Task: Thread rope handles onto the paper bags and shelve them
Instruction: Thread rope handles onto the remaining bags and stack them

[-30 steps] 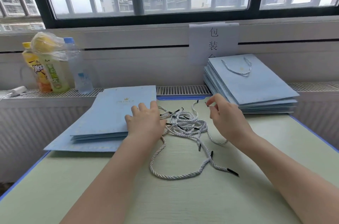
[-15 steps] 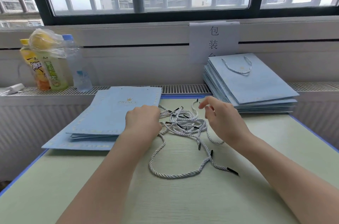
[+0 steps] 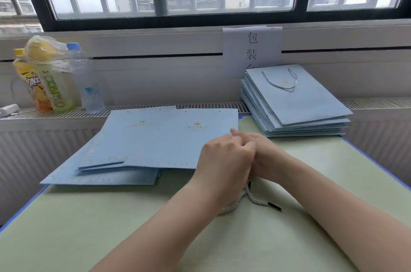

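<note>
A flat light-blue paper bag (image 3: 178, 140) with a gold crown print lies across the desk's middle, partly on a stack of like bags (image 3: 100, 160). My left hand (image 3: 224, 158) grips its right edge with curled fingers. My right hand (image 3: 269, 158) is pressed against the left one at the same edge, one fingertip on the bag. Its other fingers are hidden. A white twisted rope (image 3: 251, 198) with black tips shows below my wrists, and the bag covers the other ropes. Finished bags (image 3: 295, 102) with a rope handle are stacked at the back right.
Drink bottles (image 3: 55, 80) and a plastic bag stand on the radiator ledge at the back left. A paper sign (image 3: 252, 49) hangs on the wall behind the finished stack. The pale green desk (image 3: 111, 227) has a blue rim on both sides.
My left hand has slid the top bag to the right over the rope pile. My right hand has come in to meet it at the bag's right edge.
</note>
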Action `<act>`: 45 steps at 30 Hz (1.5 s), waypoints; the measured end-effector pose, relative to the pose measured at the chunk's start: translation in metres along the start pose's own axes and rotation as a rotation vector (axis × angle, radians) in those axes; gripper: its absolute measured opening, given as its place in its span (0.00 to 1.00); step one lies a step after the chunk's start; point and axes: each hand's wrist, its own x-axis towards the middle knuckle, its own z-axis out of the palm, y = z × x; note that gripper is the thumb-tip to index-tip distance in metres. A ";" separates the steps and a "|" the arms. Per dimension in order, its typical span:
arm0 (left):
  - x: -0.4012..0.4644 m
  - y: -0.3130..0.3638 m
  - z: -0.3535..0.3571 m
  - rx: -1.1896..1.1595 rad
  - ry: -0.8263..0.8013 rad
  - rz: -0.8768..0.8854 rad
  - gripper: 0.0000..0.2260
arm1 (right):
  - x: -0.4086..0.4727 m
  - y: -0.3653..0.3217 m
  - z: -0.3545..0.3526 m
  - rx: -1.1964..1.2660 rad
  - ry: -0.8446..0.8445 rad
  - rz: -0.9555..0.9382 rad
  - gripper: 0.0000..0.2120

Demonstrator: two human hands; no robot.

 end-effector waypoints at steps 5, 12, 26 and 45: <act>0.003 -0.017 0.001 -0.328 0.134 -0.219 0.14 | 0.001 -0.015 -0.012 -0.155 0.207 -0.051 0.12; 0.009 -0.069 0.001 -0.557 0.169 -0.954 0.20 | 0.001 -0.037 -0.043 -0.466 0.555 -0.158 0.24; 0.017 -0.060 -0.008 -1.588 -0.112 -1.030 0.22 | -0.009 -0.059 -0.056 -0.621 0.788 -0.792 0.10; 0.008 -0.055 0.011 -0.974 -0.177 -0.799 0.09 | -0.006 -0.019 -0.001 -1.103 0.181 -0.692 0.02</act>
